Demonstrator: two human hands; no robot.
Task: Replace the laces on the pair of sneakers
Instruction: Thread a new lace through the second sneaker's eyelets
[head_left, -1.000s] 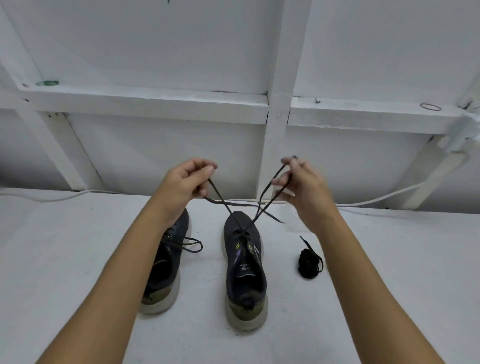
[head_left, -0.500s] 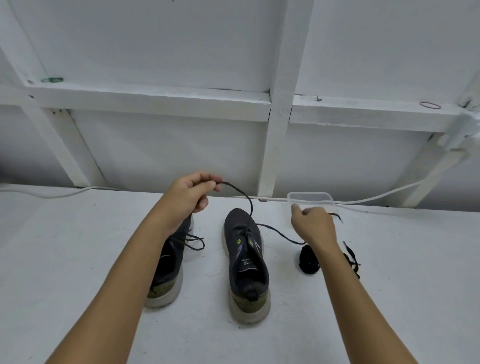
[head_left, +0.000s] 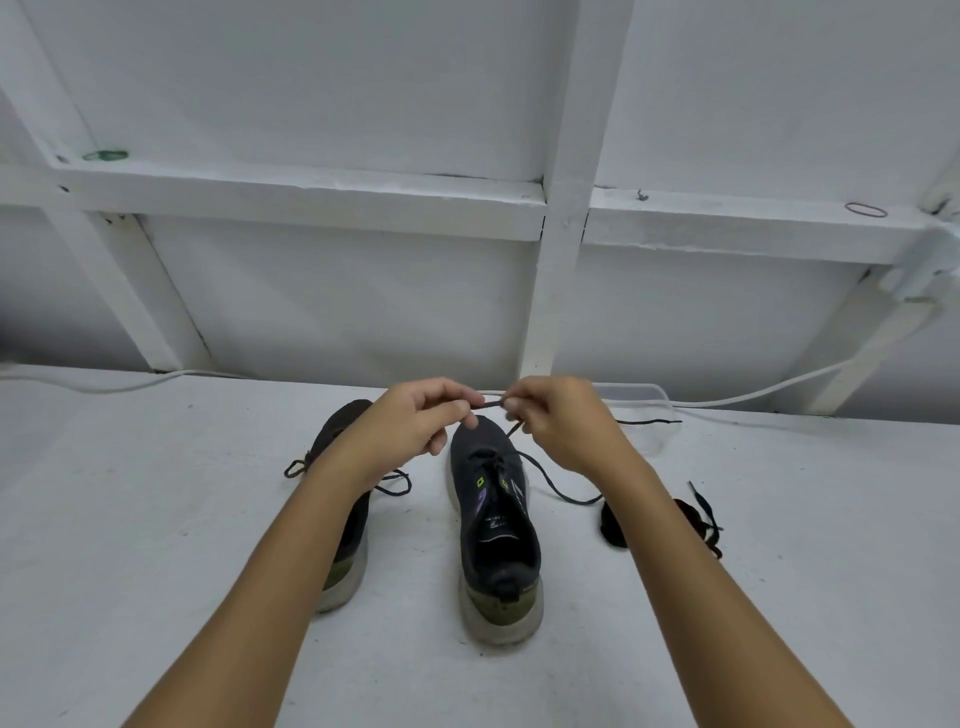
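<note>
Thin dark shoelace (head_left: 540, 470) runs from the eyelets of the dark grey knit sneaker with off-white sole (head_left: 496, 525), which stands mid-table, toe pointing away. One end is up between both hands above the toe; the other trails right across the white table (head_left: 156, 519) toward the bundled black spare lace (head_left: 613, 525). Second matching dark sneaker (head_left: 345, 519) sits just to the left, partly hidden by the left forearm, its own lace loose beside it.

Change: half a second ago the right hand was down by the bundle and well apart from the left; now both meet over the toe. Likely means the lace end is being passed or straightened for threading, so this shoe is only partly done.

Left hand (head_left: 415, 423): fingers curled, thumb and forefinger pinching the lace end. Right hand (head_left: 558, 421): also curled, fingertips pinching the same short stretch, nearly touching the left.

Clear plastic container (head_left: 639, 395) and white cable (head_left: 753, 397) lie at the table's back edge.
</note>
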